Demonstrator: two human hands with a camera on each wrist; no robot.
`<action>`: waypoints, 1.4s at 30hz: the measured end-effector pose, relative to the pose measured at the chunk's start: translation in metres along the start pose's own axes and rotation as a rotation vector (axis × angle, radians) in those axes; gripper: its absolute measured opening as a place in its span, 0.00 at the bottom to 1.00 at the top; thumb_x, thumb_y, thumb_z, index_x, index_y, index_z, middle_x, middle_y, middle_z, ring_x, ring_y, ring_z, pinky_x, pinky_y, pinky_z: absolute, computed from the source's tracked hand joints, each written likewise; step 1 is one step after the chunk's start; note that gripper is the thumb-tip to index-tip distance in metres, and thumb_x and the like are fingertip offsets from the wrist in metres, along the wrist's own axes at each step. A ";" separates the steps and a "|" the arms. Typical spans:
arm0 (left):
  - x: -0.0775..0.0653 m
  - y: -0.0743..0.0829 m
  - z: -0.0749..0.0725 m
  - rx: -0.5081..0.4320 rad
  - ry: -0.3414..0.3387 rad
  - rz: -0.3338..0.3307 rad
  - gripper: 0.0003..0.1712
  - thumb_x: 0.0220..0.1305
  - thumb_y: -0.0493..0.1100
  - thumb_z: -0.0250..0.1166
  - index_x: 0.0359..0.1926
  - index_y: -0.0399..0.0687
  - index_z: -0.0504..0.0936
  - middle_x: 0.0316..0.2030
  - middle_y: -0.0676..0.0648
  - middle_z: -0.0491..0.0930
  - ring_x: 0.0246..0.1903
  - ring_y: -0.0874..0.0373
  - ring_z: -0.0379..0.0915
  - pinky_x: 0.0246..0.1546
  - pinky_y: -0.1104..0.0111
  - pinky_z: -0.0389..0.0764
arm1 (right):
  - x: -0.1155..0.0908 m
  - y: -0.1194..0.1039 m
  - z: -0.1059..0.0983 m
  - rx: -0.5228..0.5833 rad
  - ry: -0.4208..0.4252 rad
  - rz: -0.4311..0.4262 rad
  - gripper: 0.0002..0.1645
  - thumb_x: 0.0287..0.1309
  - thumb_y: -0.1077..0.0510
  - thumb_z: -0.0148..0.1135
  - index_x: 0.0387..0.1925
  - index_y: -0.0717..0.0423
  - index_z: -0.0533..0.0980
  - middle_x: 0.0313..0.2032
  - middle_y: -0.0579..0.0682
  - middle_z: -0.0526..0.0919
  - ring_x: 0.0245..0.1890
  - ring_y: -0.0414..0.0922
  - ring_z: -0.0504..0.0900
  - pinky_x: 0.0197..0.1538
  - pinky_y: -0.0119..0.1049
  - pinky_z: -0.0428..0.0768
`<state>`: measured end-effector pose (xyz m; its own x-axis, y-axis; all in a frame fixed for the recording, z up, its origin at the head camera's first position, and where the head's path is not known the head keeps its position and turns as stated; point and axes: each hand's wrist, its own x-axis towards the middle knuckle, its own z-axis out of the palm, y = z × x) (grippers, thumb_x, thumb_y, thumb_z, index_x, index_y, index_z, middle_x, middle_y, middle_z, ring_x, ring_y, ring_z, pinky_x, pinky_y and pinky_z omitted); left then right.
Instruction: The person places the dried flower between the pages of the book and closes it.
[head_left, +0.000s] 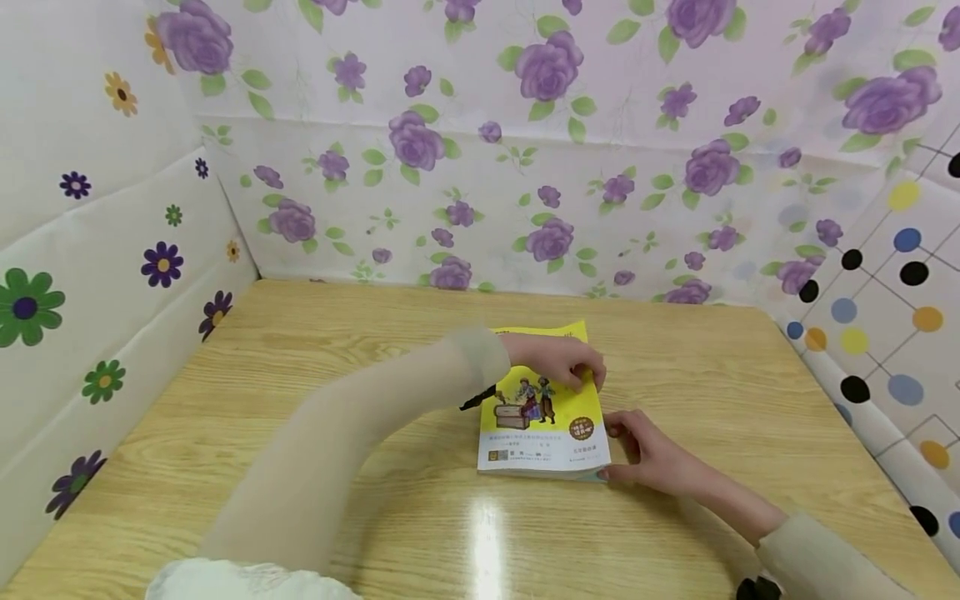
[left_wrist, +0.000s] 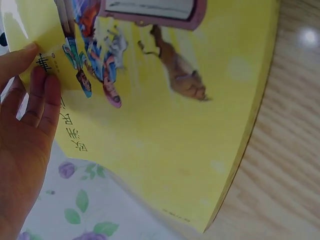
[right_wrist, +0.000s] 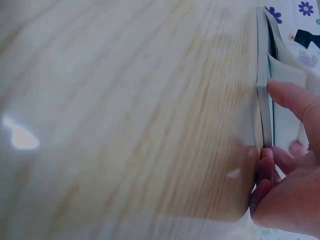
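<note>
A yellow and white paperback book (head_left: 517,450) lies on the table, with cartoon figures on its cover. My left arm reaches across it, and the left hand (head_left: 562,357) grips its right edge near the upper corner. The left wrist view shows this hand's fingertips (left_wrist: 52,90) against the yellow cover. At the lower right corner, my right hand (head_left: 660,457) pinches the book's edge. From the right wrist view, one digit lies on the upper side of the book (right_wrist: 265,115), the other fingers around its corner. A bluish sheet shows there at the edge.
The wooden table (head_left: 360,325) stretches around the book, with a bright reflection in front. A flowered cloth wall (head_left: 480,192) stands behind; patterned cloths (head_left: 885,317) close off both sides. Black straps show at both wrists.
</note>
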<state>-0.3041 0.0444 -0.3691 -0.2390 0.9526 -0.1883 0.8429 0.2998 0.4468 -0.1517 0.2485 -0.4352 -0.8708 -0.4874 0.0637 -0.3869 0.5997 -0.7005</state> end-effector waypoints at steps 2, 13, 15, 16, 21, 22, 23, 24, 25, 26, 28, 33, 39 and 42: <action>0.002 -0.002 0.004 -0.006 -0.005 -0.004 0.11 0.69 0.35 0.60 0.48 0.49 0.83 0.44 0.49 0.78 0.36 0.61 0.67 0.40 0.78 0.67 | -0.002 -0.002 0.001 -0.007 0.016 -0.009 0.35 0.50 0.53 0.76 0.57 0.59 0.72 0.47 0.52 0.74 0.42 0.39 0.65 0.43 0.27 0.67; 0.007 -0.007 0.015 -0.057 -0.004 -0.039 0.11 0.69 0.36 0.59 0.48 0.52 0.83 0.43 0.51 0.76 0.37 0.62 0.66 0.40 0.78 0.66 | -0.014 -0.018 0.004 0.008 0.051 0.087 0.30 0.53 0.55 0.73 0.56 0.58 0.74 0.44 0.52 0.75 0.39 0.38 0.67 0.38 0.27 0.67; 0.007 -0.007 0.017 -0.068 -0.008 -0.034 0.11 0.69 0.36 0.60 0.49 0.51 0.83 0.44 0.50 0.76 0.37 0.61 0.66 0.40 0.78 0.65 | -0.015 -0.018 0.005 -0.002 0.057 0.098 0.31 0.53 0.54 0.73 0.57 0.58 0.74 0.44 0.52 0.75 0.39 0.38 0.68 0.38 0.26 0.67; 0.008 -0.007 0.017 -0.070 -0.008 -0.031 0.11 0.69 0.35 0.60 0.48 0.51 0.83 0.44 0.50 0.76 0.37 0.61 0.66 0.40 0.78 0.65 | -0.016 -0.018 0.006 -0.006 0.060 0.102 0.31 0.54 0.54 0.73 0.57 0.58 0.74 0.44 0.52 0.75 0.39 0.38 0.67 0.38 0.26 0.67; 0.009 -0.009 0.019 -0.077 -0.003 -0.030 0.13 0.68 0.34 0.60 0.49 0.52 0.83 0.46 0.50 0.75 0.37 0.62 0.66 0.40 0.79 0.66 | -0.017 -0.017 0.006 -0.012 0.057 0.106 0.34 0.54 0.53 0.73 0.62 0.59 0.73 0.43 0.51 0.75 0.36 0.37 0.65 0.36 0.28 0.65; 0.009 -0.010 0.019 -0.084 -0.004 -0.034 0.13 0.68 0.35 0.60 0.49 0.52 0.84 0.46 0.50 0.75 0.37 0.62 0.66 0.40 0.79 0.66 | -0.018 -0.017 0.005 -0.009 0.052 0.108 0.35 0.55 0.53 0.72 0.62 0.60 0.73 0.43 0.51 0.74 0.36 0.37 0.64 0.35 0.28 0.65; 0.009 -0.010 0.020 -0.094 -0.007 -0.041 0.14 0.68 0.35 0.60 0.49 0.53 0.84 0.47 0.49 0.74 0.37 0.62 0.66 0.40 0.78 0.66 | -0.018 -0.017 0.005 -0.008 0.046 0.112 0.36 0.55 0.53 0.72 0.63 0.61 0.73 0.43 0.51 0.74 0.36 0.37 0.64 0.35 0.28 0.65; 0.009 -0.010 0.019 -0.104 -0.009 -0.049 0.14 0.68 0.35 0.60 0.49 0.54 0.84 0.48 0.49 0.74 0.37 0.62 0.66 0.40 0.78 0.67 | -0.018 -0.016 0.004 -0.004 0.040 0.116 0.36 0.55 0.53 0.72 0.64 0.61 0.72 0.43 0.51 0.74 0.36 0.37 0.64 0.35 0.28 0.65; 0.009 -0.010 0.019 -0.109 -0.012 -0.056 0.14 0.68 0.35 0.60 0.49 0.54 0.84 0.49 0.49 0.74 0.37 0.61 0.66 0.40 0.78 0.67 | -0.017 -0.016 0.004 -0.002 0.032 0.120 0.37 0.55 0.53 0.72 0.64 0.61 0.72 0.43 0.51 0.74 0.36 0.37 0.64 0.35 0.28 0.65; 0.009 -0.011 0.020 -0.113 -0.014 -0.062 0.14 0.68 0.35 0.60 0.49 0.55 0.85 0.50 0.50 0.73 0.38 0.61 0.66 0.40 0.78 0.67 | -0.017 -0.016 0.003 0.001 0.028 0.124 0.38 0.55 0.53 0.72 0.65 0.62 0.71 0.44 0.52 0.74 0.36 0.37 0.64 0.35 0.28 0.65; 0.010 -0.012 0.020 -0.122 -0.017 -0.074 0.15 0.68 0.36 0.60 0.49 0.57 0.85 0.52 0.50 0.73 0.39 0.61 0.67 0.41 0.78 0.67 | -0.016 -0.016 0.003 0.009 0.016 0.134 0.39 0.55 0.52 0.72 0.66 0.61 0.71 0.44 0.52 0.74 0.36 0.38 0.64 0.35 0.27 0.65; 0.012 -0.015 0.020 -0.144 -0.034 -0.100 0.16 0.69 0.36 0.60 0.50 0.60 0.86 0.55 0.51 0.73 0.42 0.61 0.68 0.42 0.78 0.69 | -0.014 -0.011 0.000 0.043 -0.024 0.168 0.41 0.55 0.51 0.72 0.68 0.60 0.69 0.45 0.53 0.74 0.37 0.39 0.65 0.36 0.27 0.65; 0.010 -0.008 0.015 -0.189 -0.052 -0.153 0.16 0.68 0.36 0.60 0.51 0.59 0.86 0.54 0.51 0.74 0.43 0.60 0.68 0.43 0.77 0.69 | -0.012 -0.010 -0.004 0.070 -0.037 0.200 0.38 0.58 0.49 0.69 0.67 0.59 0.71 0.46 0.53 0.76 0.36 0.39 0.67 0.36 0.27 0.67; 0.011 -0.009 0.016 -0.208 -0.051 -0.163 0.16 0.68 0.36 0.60 0.50 0.58 0.86 0.54 0.52 0.74 0.43 0.60 0.67 0.43 0.77 0.68 | -0.013 -0.010 -0.003 0.071 -0.025 0.187 0.38 0.57 0.51 0.70 0.66 0.60 0.71 0.45 0.53 0.76 0.35 0.39 0.67 0.35 0.27 0.67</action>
<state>-0.3068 0.0510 -0.3893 -0.3342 0.8885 -0.3144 0.6769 0.4584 0.5760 -0.1378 0.2505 -0.4265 -0.9174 -0.3879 -0.0888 -0.1964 0.6355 -0.7467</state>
